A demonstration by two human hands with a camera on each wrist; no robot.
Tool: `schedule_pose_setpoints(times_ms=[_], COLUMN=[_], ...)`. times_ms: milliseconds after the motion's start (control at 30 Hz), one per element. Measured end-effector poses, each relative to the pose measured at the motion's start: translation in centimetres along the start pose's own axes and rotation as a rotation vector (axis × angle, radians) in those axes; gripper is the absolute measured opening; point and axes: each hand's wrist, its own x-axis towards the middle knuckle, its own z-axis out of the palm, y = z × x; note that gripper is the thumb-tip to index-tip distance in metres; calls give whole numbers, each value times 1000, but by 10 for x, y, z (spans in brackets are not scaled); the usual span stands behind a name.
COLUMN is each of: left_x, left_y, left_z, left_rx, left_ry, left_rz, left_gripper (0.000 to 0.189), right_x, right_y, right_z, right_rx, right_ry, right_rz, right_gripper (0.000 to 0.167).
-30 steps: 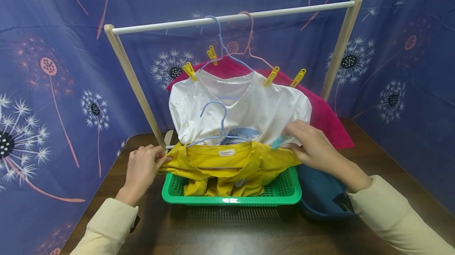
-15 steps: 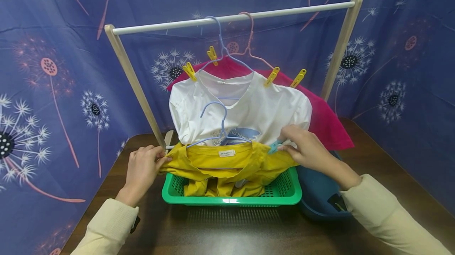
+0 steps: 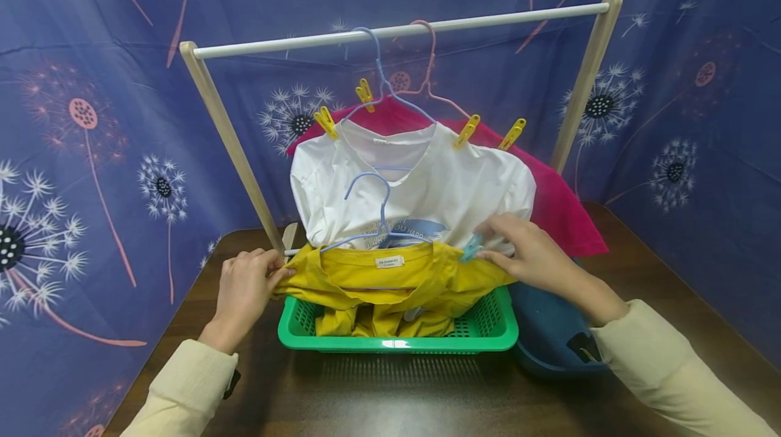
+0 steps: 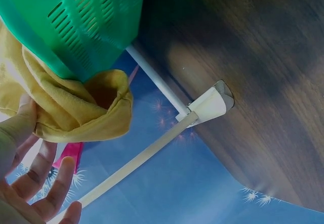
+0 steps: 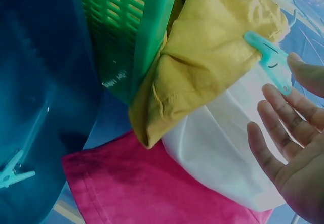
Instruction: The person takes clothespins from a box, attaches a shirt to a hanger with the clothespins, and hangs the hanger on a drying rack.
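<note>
A yellow T-shirt (image 3: 460, 281) on a blue hanger (image 3: 386, 210) drapes over the green basket (image 3: 396, 343), its lower part inside. My left hand (image 3: 247, 288) pinches the shirt's sleeve at the left, its other fingers spread in the left wrist view. At the right shoulder a light-blue clothespin (image 5: 268, 57) sits with its jaws at the yellow cloth and hanger end. My right hand (image 3: 533, 251) holds the clothespin's handles between thumb and index finger, the other fingers extended. Behind hangs a white T-shirt (image 3: 464, 186) with yellow clothespins (image 3: 466, 131) at its shoulders.
A rack with a white bar (image 3: 293, 43) and wooden posts stands behind the basket. A magenta garment (image 3: 561, 213) hangs at the back on a pink hanger (image 3: 431, 61). A dark blue tub (image 3: 549, 335) at the right contains a light-blue clothespin (image 5: 15, 171).
My right hand has brought the light-blue clothespin down and left onto the yellow shirt's right shoulder, then shifted only slightly. My left hand has stayed at the sleeve.
</note>
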Motion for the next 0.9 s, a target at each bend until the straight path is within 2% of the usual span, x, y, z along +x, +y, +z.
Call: schedule_pose_setpoints(times_ms=[167,433,600,733,900], left_x=[0,-1,-2,-2,-3], left_y=[-1,-2,-3,-3,-3], left_z=[0,0,-1,-1,-2], left_rx=[-5,-15,-16,-14,-16], left_ry=[8,16,20,13,5], left_rz=[3,-2,-5,-6,-11], left_gripper=[23,20,20,19,19], right_x=[-2,-11,-18,-25,-32], right_y=[2,12,20,25,34], right_z=[-8,-24,-31,-32,-30], right_rx=[-12,-110,-154,-214,-256], right_ry=[8,74,92,57,-41], right_rz=[21,-26,-21,29,109], right_gripper=[40,32,31,25,19])
